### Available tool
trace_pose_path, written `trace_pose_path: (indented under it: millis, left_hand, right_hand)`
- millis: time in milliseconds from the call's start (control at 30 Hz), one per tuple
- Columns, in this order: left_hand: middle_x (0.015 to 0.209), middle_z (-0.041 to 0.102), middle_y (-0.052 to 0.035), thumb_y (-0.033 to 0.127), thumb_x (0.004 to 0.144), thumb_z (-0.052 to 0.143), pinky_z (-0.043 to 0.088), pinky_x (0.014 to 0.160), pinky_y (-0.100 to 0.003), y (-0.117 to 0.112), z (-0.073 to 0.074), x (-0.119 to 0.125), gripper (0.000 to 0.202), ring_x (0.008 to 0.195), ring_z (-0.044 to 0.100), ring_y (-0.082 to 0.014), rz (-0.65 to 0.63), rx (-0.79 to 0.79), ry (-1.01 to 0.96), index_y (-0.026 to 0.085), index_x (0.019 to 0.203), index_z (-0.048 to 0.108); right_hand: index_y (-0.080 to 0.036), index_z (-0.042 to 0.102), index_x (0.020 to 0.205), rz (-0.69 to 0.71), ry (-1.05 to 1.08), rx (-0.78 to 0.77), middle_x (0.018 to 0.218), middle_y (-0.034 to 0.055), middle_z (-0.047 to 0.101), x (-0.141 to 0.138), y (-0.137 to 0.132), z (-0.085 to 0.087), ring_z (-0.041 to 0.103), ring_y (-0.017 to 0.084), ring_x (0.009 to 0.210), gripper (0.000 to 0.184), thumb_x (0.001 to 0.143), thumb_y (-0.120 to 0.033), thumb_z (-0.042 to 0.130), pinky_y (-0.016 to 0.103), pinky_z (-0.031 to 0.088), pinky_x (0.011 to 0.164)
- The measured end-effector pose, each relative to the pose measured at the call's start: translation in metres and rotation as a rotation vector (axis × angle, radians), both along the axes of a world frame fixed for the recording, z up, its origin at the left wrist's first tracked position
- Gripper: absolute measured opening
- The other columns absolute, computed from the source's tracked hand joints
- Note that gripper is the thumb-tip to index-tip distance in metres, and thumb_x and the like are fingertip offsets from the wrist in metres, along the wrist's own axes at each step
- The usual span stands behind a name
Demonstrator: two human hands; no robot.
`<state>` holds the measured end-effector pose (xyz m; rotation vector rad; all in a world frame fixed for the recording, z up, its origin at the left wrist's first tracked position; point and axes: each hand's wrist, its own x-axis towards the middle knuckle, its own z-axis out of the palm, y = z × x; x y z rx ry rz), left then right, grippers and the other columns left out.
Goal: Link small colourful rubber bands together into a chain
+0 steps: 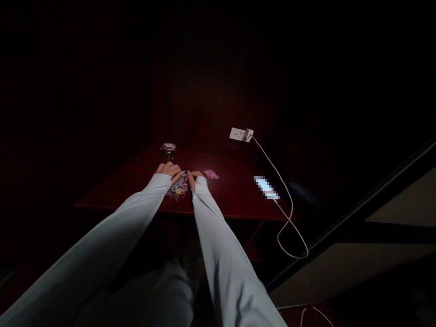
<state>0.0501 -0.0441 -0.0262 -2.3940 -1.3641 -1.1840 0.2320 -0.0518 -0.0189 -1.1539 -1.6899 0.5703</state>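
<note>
A loose pile of small multicoloured elastic bands (179,189), looking like hair ties, lies near the front edge of the dark red table. My left hand (169,169) is at the pile's left and back side, its fingers bent and drawn together at the tips. From the other side my right hand (194,177) reaches in, thumb and forefinger pinched close to the left fingertips. Whatever is between the fingers of either hand is too small to make out. Just right of my right hand sits a smaller heap of pink bands (211,174).
Behind my left hand stands a clear jar with a lid (169,147). A lit phone (266,187) lies at the table's right. Its white cable (292,204) loops past the table edge up to a charger in the wall socket (238,134). The surroundings are very dark.
</note>
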Motion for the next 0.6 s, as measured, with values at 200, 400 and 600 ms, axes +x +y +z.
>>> trace_pose_path:
  millis: [200, 400, 600]
  left_hand:
    - [0.095, 0.076, -0.0082, 0.042, 0.106, 0.045, 0.039, 0.085, -0.044, 0.002, -0.002, 0.000, 0.034, 0.096, 0.058, -0.0308, 0.038, 0.032, 0.017, 0.026, 0.086, 0.067]
    - [0.096, 0.076, -0.0084, 0.038, 0.108, 0.044, 0.038, 0.084, -0.042, -0.002, 0.001, 0.001, 0.034, 0.096, 0.060, -0.0295, 0.024, 0.018, 0.031, 0.024, 0.087, 0.068]
    - [0.099, 0.075, -0.0060, 0.033, 0.111, 0.045, 0.038, 0.084, -0.039, -0.006, 0.003, 0.003, 0.034, 0.099, 0.060, -0.0268, 0.064, 0.005, 0.085, 0.021, 0.092, 0.071]
  right_hand:
    - [-0.023, 0.072, 0.068, 0.021, -0.038, -0.006, 0.080, 0.0001, 0.064, 0.000, -0.003, 0.001, 0.062, 0.016, 0.079, 0.041, 0.105, -0.034, 0.060, 0.025, 0.050, 0.080]
    - [-0.024, 0.074, 0.072, 0.017, -0.053, 0.009, 0.080, -0.0001, 0.066, 0.001, 0.005, -0.008, 0.062, 0.017, 0.084, 0.041, 0.106, -0.040, 0.060, 0.026, 0.050, 0.088]
    - [-0.025, 0.078, 0.079, -0.022, -0.075, 0.015, 0.088, 0.0027, 0.074, 0.000, 0.014, -0.012, 0.067, 0.020, 0.093, 0.037, 0.106, -0.037, 0.056, 0.032, 0.052, 0.099]
